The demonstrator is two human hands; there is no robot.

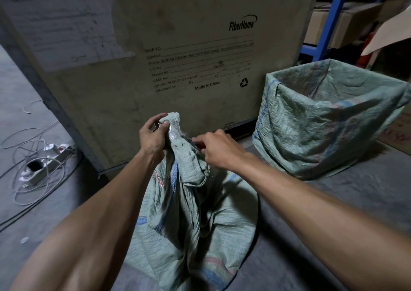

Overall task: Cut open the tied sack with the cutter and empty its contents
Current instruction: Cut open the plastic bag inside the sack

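A green woven sack (195, 219) with blue and red stripes stands on the floor in front of me, its neck bunched and wrapped with clear tape. My left hand (153, 135) grips the bunched top of the neck. My right hand (219, 149) is closed on a cutter (195, 143), of which only a thin dark tip and a bit of red show, held against the right side of the taped neck.
A second green woven sack (322, 121) stands open at the right. A large FiberHome crate (178, 57) rises right behind the tied sack. A power strip (44, 161) and loose white cables lie on the floor at left. Blue shelving (329, 19) stands back right.
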